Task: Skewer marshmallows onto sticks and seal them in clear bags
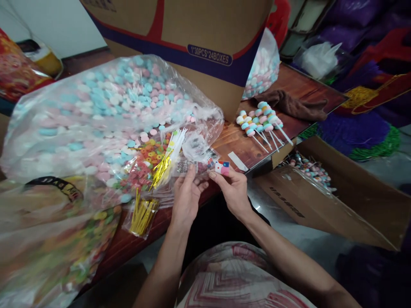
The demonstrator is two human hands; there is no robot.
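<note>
In front of my body, both hands hold a small clear plastic bag [203, 167] with printed text and a coloured end. The thumb and fingers of my left hand [186, 194] close on its left part. My right hand [234, 191] pinches the white, pink and blue end. I cannot make out whether anything is inside the bag. Just beyond my left hand lie white sticks [177, 143], gold twist ties [162, 169] and ring-shaped gummies [150, 156]. A packet of gold ties [143, 216] rests at the table edge. Several candy skewers [261, 119] lie to the right.
A large clear bag of pastel candies [105, 98] covers the left of the table [285, 92]. Behind it stands a big cardboard box [199, 25]. A brown cloth [290, 104] lies at the right. Below, an open carton [308, 209] holds more candy skewers [313, 173].
</note>
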